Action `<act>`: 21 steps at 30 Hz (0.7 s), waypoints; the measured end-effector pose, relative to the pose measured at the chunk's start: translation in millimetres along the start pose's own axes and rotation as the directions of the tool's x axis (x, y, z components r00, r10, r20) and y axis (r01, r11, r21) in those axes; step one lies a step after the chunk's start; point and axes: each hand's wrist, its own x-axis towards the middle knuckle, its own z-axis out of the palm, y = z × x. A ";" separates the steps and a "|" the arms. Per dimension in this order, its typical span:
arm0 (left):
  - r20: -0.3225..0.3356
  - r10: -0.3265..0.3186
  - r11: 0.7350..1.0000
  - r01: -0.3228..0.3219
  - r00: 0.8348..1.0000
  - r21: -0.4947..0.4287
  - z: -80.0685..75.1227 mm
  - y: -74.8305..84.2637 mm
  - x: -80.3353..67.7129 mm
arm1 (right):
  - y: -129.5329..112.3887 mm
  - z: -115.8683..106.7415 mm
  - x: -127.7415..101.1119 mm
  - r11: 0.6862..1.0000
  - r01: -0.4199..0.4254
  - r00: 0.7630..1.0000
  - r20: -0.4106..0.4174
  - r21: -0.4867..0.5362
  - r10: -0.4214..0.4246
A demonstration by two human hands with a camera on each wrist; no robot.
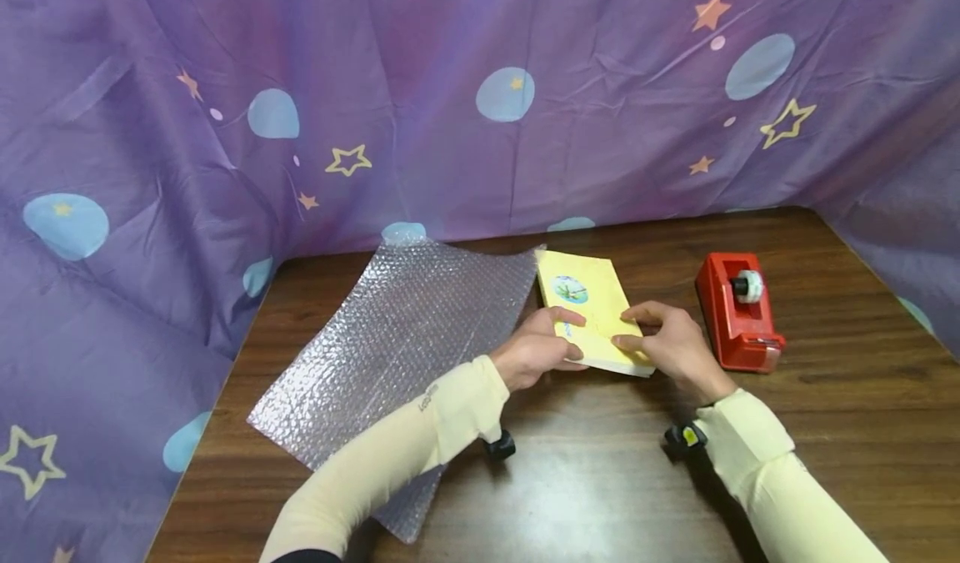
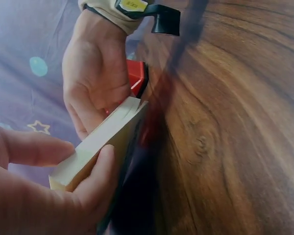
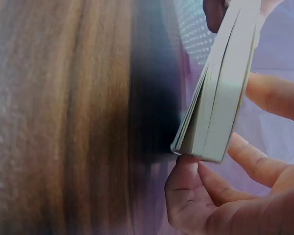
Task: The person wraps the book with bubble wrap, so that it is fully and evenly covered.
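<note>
Yellow book [image 1: 592, 317] held w/ near edge lifted off the wooden tabletop [image 1: 600, 480], approx. centre; left hand [image 1: 536, 350] grasps its near-left corner, right hand [image 1: 671, 342] its near-right corner, thumbs under, fingers on cover. Bubble-wrap sheet [image 1: 390, 338] lies flat to the left, touching the book's far-left corner. Red tape dispenser [image 1: 738, 311], holding a tape roll [image 1: 747, 285], stands just right of the right hand.
</note>
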 end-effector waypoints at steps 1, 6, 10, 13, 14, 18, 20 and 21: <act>0.001 0.001 1.000 0.000 1.000 -0.018 0.8 0.2 0.3 | 0.9 -0.1 -1.2 1.000 -0.007 1.000 -0.003 0.012 0.007; -0.009 0.024 0.998 -0.024 1.000 -0.058 1.3 2.8 -0.7 | 2.8 0.4 -5.2 0.993 -0.055 0.998 -0.003 0.106 0.056; -0.028 0.050 0.996 -0.052 0.998 -0.079 -1.0 4.5 -2.7 | 2.5 1.4 -5.6 0.972 -0.110 0.994 0.049 0.207 0.101; -0.029 0.063 0.993 -0.066 0.998 -0.098 -3.5 6.1 -4.6 | 2.5 2.3 -5.2 0.949 -0.147 0.987 0.107 0.279 0.121; -0.024 0.067 0.992 -0.069 0.997 -0.105 -4.6 7.4 -5.4 | 2.3 2.4 -4.9 0.938 -0.154 0.985 0.127 0.311 0.119; 0.005 0.084 0.988 -0.083 0.996 -0.128 -10.4 14.3 -9.5 | -0.4 1.8 -3.0 0.873 -0.164 0.979 0.184 0.460 0.087; 0.017 0.087 0.988 -0.084 0.996 -0.131 -14.0 17.5 -12.1 | -2.6 1.1 -2.2 0.827 -0.156 0.980 0.190 0.540 0.061; 0.022 0.090 0.988 -0.086 0.996 -0.129 -15.8 18.4 -13.2 | -3.5 1.3 -1.9 0.807 -0.145 0.982 0.183 0.573 0.047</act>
